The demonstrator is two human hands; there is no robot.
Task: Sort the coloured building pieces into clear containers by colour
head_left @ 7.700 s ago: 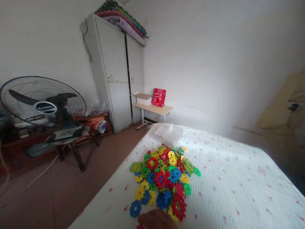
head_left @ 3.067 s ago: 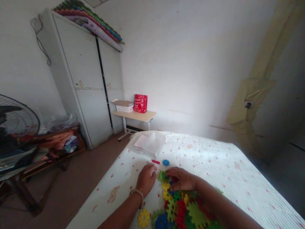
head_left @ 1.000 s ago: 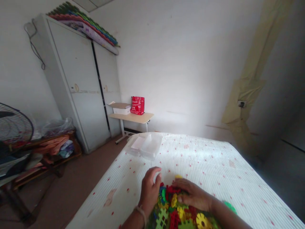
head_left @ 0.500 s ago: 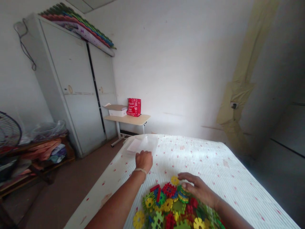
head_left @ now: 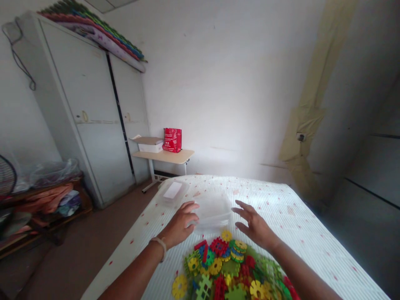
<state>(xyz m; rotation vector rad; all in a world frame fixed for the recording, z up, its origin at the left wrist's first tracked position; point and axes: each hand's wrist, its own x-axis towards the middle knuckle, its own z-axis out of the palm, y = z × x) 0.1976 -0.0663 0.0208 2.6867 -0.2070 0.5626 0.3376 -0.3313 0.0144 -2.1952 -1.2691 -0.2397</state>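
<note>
A clear plastic box (head_left: 213,210) sits on the table just beyond the pile of toy pieces. My left hand (head_left: 180,224) is at its left side, fingers apart and curved; whether the fingertips touch the plastic I cannot tell. On the other side, my right hand (head_left: 256,227) is open with spread fingers, a little away from the box. Below and between my hands lies a heap of plastic building pieces (head_left: 231,266) in red, yellow, green and blue. Among them are a yellow flower-shaped disc (head_left: 179,286) and a red lattice piece (head_left: 219,246).
Another clear container (head_left: 162,199) with a pale paper (head_left: 172,190) stands at the table's far left. The patterned white cloth (head_left: 265,200) covers the table. Behind are a small side table (head_left: 175,156) with a red bag (head_left: 172,140), and a grey cabinet (head_left: 100,146).
My left hand has come back from the far left, and a clear box now stands between my hands. My right hand has lifted from the pieces and spread open. The view has shifted slightly.
</note>
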